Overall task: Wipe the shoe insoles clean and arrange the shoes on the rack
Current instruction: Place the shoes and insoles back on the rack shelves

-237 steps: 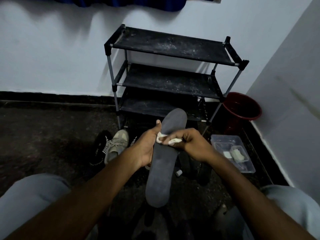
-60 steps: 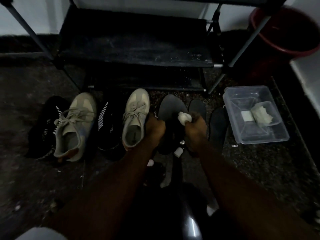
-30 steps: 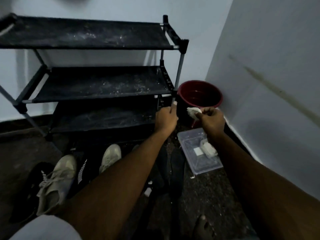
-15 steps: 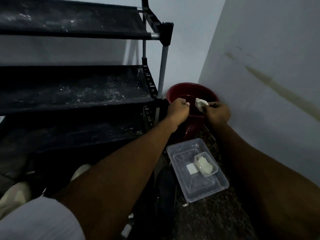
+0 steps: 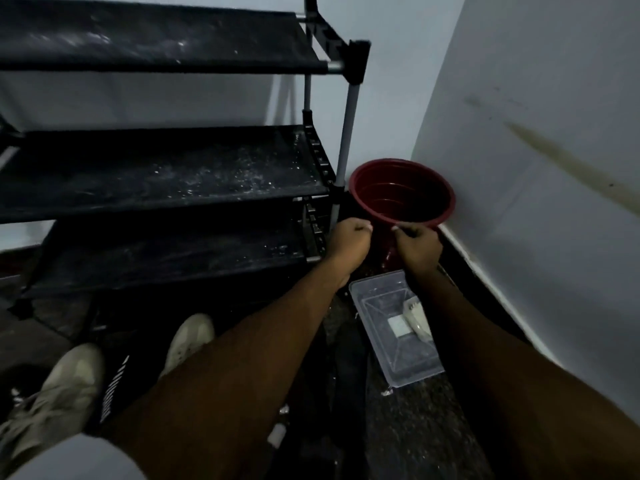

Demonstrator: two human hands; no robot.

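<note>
My left hand (image 5: 349, 242) and my right hand (image 5: 417, 244) are side by side at the near rim of a red bucket (image 5: 401, 188), both with fingers curled in. No wipe shows in either hand. The black three-shelf shoe rack (image 5: 166, 174) stands bare and dusty to the left of the bucket. On the floor in front of it lie beige sneakers (image 5: 62, 389) and a black shoe with white stripes (image 5: 114, 393). Dark insoles (image 5: 346, 358) lie on the floor between my forearms, hard to make out.
A clear plastic container (image 5: 412, 370) holding white wipes sits on the dark floor under my right forearm. White walls meet in a corner just behind the bucket, and the right wall runs close alongside my right arm.
The insole went down onto the floor beside the others. I carried the white wipe over the red bucket; half a second ago it was in my right hand, now it is out of sight.
</note>
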